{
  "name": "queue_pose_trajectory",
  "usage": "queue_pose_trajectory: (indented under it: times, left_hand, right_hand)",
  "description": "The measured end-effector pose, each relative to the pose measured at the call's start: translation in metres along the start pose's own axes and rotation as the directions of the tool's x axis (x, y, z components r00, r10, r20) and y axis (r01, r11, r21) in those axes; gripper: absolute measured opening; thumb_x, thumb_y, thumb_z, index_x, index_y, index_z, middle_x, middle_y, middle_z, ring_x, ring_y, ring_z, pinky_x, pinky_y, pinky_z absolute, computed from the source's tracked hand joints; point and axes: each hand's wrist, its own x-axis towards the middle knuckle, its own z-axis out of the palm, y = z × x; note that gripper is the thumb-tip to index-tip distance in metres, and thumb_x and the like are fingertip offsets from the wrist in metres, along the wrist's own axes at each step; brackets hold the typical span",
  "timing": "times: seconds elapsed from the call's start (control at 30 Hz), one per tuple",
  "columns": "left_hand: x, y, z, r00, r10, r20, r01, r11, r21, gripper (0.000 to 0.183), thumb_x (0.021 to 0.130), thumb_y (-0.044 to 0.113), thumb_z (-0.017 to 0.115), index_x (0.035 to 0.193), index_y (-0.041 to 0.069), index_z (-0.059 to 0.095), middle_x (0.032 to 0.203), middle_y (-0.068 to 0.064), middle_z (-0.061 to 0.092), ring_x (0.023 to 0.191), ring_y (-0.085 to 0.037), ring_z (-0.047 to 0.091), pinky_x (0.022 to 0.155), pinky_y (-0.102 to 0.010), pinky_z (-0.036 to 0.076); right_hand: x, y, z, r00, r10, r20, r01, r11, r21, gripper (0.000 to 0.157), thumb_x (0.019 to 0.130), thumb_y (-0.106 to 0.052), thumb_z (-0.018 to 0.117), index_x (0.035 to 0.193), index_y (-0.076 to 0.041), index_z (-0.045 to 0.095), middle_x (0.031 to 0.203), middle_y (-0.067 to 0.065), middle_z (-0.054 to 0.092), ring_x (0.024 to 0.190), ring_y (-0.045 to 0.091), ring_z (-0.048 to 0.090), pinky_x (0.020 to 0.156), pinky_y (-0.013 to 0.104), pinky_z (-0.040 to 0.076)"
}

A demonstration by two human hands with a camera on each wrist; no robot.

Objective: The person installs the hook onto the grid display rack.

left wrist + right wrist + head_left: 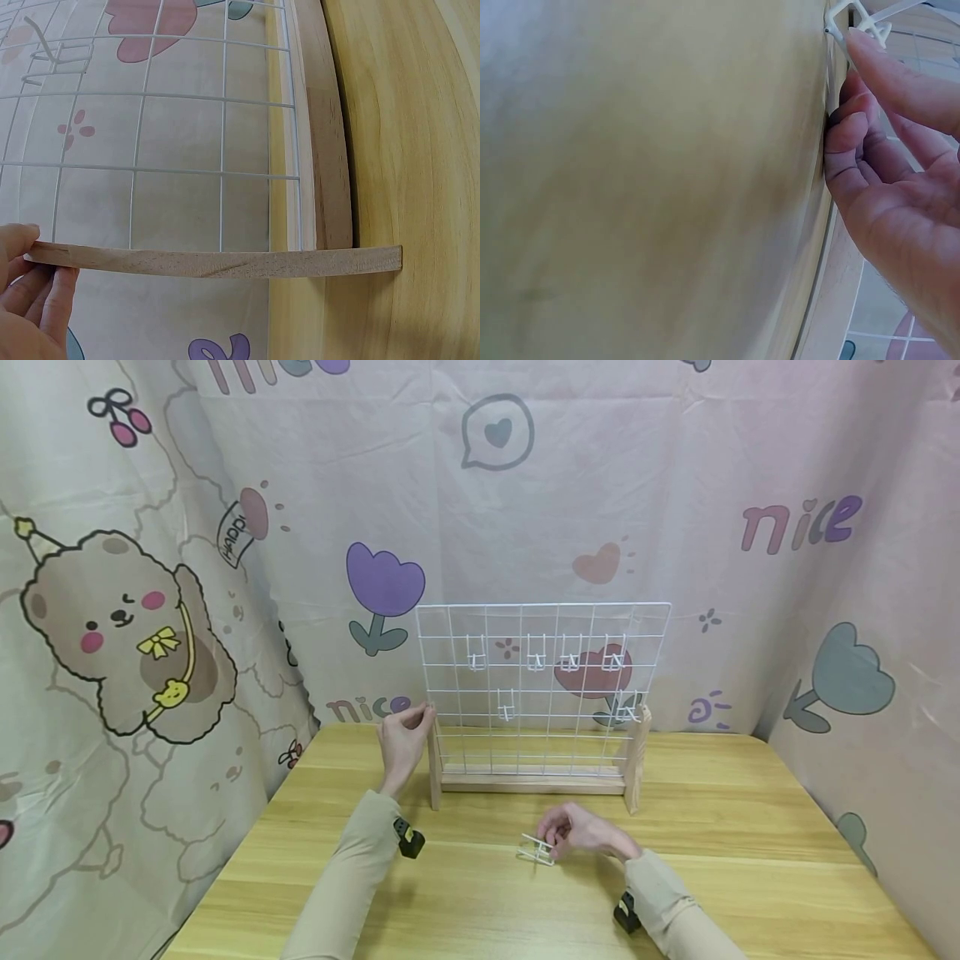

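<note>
A white wire grid panel [525,677] stands upright in a wooden frame, with several white wire hooks hung on it, among them a hook [507,712] low in the middle. My left hand [405,739] pinches the top of the frame's left wooden post [217,263], thumb on one side and fingers on the other. In front of the frame, my right hand [581,829] pinches a loose white wire hook [536,850] at the tabletop. In the right wrist view, the thumb lies against this hook [845,22], and the other fingers are curled; the index fingertip is hidden.
Under everything is a wood-grain table [480,906]. The frame's right post [636,768] and bottom rail [532,783] stand behind the right hand. A printed curtain [517,527] hangs close behind the table and along both sides.
</note>
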Motion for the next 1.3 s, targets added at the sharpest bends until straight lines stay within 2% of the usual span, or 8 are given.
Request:
queue_pose_trajectory:
  times: [0.2, 0.47, 0.73, 1.13, 1.3]
  left_hand:
    - [0.0001, -0.0005, 0.0002, 1.0, 0.0, -0.004, 0.0, 1.0, -0.016, 0.027, 0.091, 0.017, 0.076, 0.108, -0.003, 0.076, 0.102, -0.02, 0.077, 0.091, -0.034, 0.077, 0.065, 0.0, 0.047]
    - [-0.0003, 0.0003, 0.0005, 1.0, 0.001, -0.008, -0.001, 1.0, -0.02, 0.025, 0.09, 0.016, 0.076, 0.107, -0.002, 0.076, 0.102, -0.02, 0.077, 0.091, -0.034, 0.077, 0.066, 0.0, 0.047]
    - [0.0, -0.0002, 0.0006, 1.0, 0.009, -0.01, -0.009, 1.0, -0.016, 0.025, 0.09, 0.015, 0.076, 0.107, -0.004, 0.076, 0.102, -0.021, 0.077, 0.09, -0.035, 0.077, 0.065, 0.001, 0.046]
    - [0.0004, -0.0001, 0.0002, 1.0, 0.004, -0.004, -0.004, 1.0, -0.011, 0.025, 0.09, 0.015, 0.076, 0.108, -0.002, 0.076, 0.103, -0.02, 0.077, 0.091, -0.034, 0.077, 0.066, 0.001, 0.046]
    - [0.0001, 0.0, -0.0004, 1.0, 0.001, -0.002, -0.001, 1.0, -0.011, 0.025, 0.09, 0.016, 0.076, 0.108, -0.002, 0.076, 0.103, -0.019, 0.077, 0.091, -0.033, 0.077, 0.069, -0.005, 0.052]
  right_hand:
    - [-0.0018, -0.0009, -0.0001, 1.0, -0.006, -0.001, 0.006, 1.0, -0.021, 0.024, 0.073, 0.015, 0.071, 0.096, 0.01, 0.069, 0.083, 0.022, 0.067, 0.068, 0.008, 0.055, 0.062, 0.014, 0.047]
    - [-0.0027, -0.0004, -0.0011, 1.0, 0.009, -0.007, -0.009, 1.0, -0.024, 0.02, 0.075, 0.013, 0.072, 0.094, 0.009, 0.07, 0.078, 0.012, 0.068, 0.067, 0.008, 0.056, 0.061, 0.015, 0.048]
    - [-0.0031, 0.0, -0.0011, 1.0, 0.006, -0.006, -0.006, 1.0, -0.025, 0.018, 0.076, 0.014, 0.07, 0.093, 0.011, 0.069, 0.084, 0.029, 0.069, 0.068, 0.009, 0.059, 0.063, 0.016, 0.051]
    - [-0.0033, 0.0004, -0.0001, 1.0, 0.006, -0.005, -0.006, 1.0, -0.015, 0.016, 0.078, 0.01, 0.071, 0.094, 0.009, 0.07, 0.085, 0.025, 0.07, 0.07, 0.008, 0.06, 0.066, 0.017, 0.052]
    - [-0.0032, 0.0031, -0.0004, 1.0, 0.003, -0.012, -0.003, 1.0, 0.004, 0.015, 0.079, 0.009, 0.071, 0.094, 0.009, 0.07, 0.084, 0.021, 0.071, 0.07, 0.007, 0.061, 0.067, 0.018, 0.053]
